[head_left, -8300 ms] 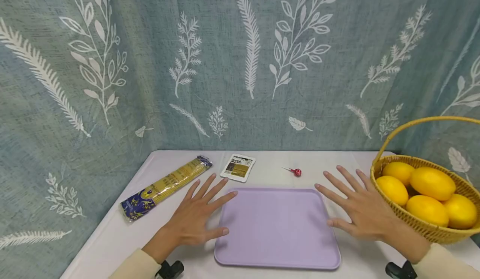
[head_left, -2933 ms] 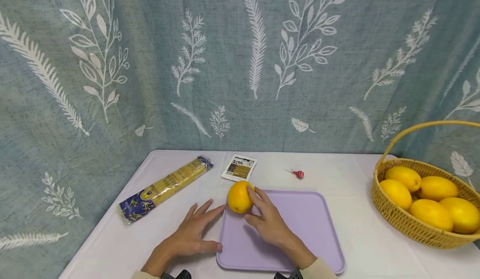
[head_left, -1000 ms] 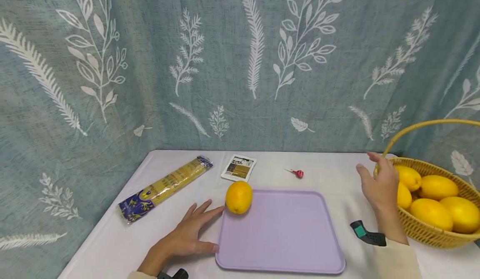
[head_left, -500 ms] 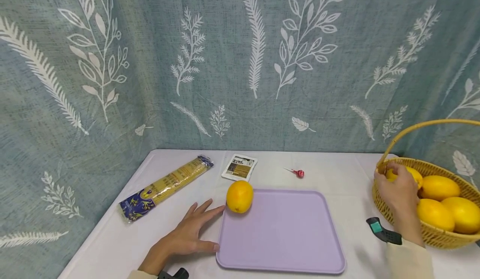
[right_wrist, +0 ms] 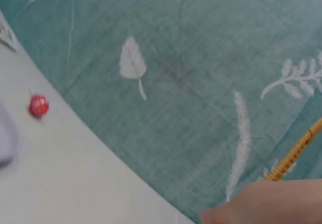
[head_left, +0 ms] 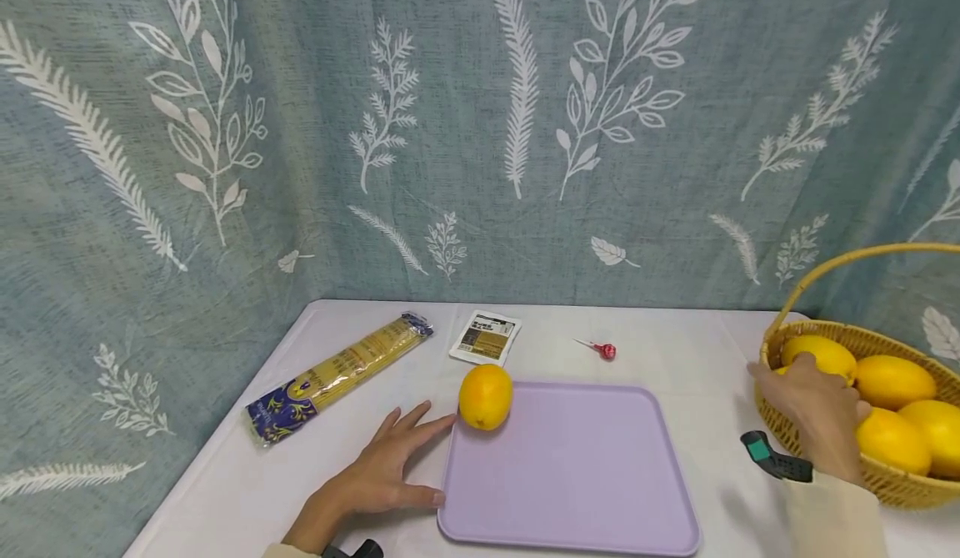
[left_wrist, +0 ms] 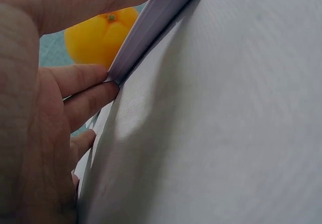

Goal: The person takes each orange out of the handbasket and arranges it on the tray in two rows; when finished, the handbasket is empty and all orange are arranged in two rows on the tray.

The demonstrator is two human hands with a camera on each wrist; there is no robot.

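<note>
My left hand [head_left: 386, 470] rests beside the lilac tray [head_left: 566, 475], fingers spread. Its thumb and forefinger touch the tray's left rim; the left wrist view shows fingertips against that rim [left_wrist: 143, 27]. One yellow lemon [head_left: 486, 397] sits in the tray's far left corner, also visible beyond the fingers as a lemon [left_wrist: 98, 38]. My right hand [head_left: 813, 408] reaches into the wicker basket [head_left: 900, 491] over its near-left lemon, which it mostly covers. Its grip on that fruit is hidden. Several other lemons [head_left: 896, 380] lie around it in the basket.
A pack of spaghetti [head_left: 337, 379] lies slantwise at the left. Behind the tray are a flat white food packet [head_left: 486, 337] and a red lollipop [head_left: 606, 350]. The basket's tall handle [head_left: 847, 256] arches above the fruit. A patterned curtain [head_left: 480, 124] hangs behind the table.
Earlier, my right hand set a lemon on the tray and let go. It then moved right to the basket and lowered over another lemon. My left hand came to the tray's left rim and stayed.
</note>
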